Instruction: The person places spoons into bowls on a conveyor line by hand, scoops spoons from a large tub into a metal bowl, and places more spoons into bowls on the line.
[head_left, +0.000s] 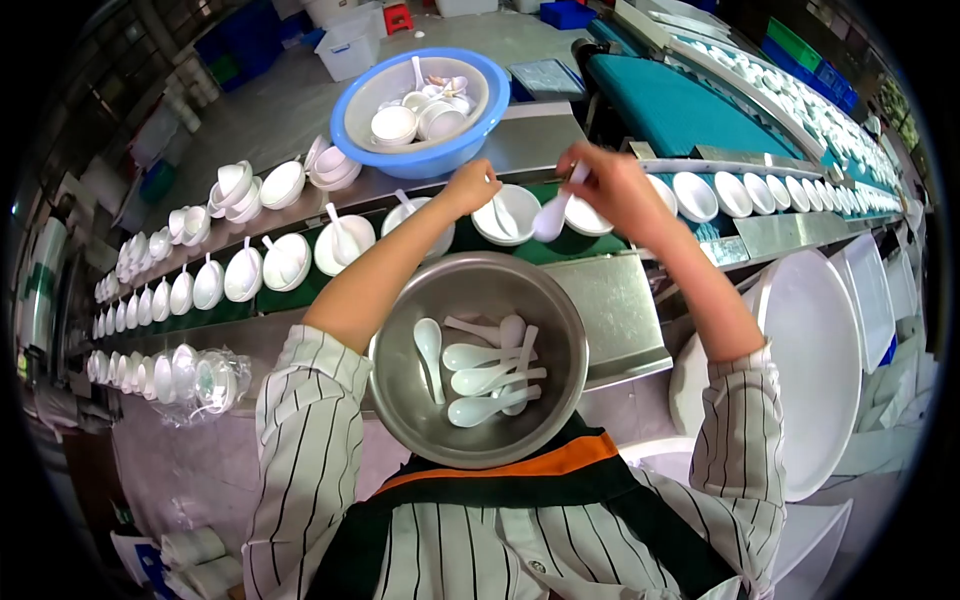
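My right hand (607, 182) pinches a white spoon (550, 218) by its handle, the spoon's bowl end hanging down between two white bowls. My left hand (473, 188) has its fingers closed at the handle end of another white spoon (504, 217), which rests in a white bowl (515, 238) on the green conveyor belt. Just right of it is a further white bowl (584, 218), partly hidden by my right hand. Below my forearms, a steel basin (400, 425) holds several loose white spoons (480, 378).
Bowls with spoons (287, 262) line the belt to the left; bowls without visible spoons (695, 197) line it to the right. Behind the belt stands a blue-rimmed basin (350, 140) of bowls and spoons. A teal conveyor (650, 100) runs behind; a large white tub (815, 370) stands at right.
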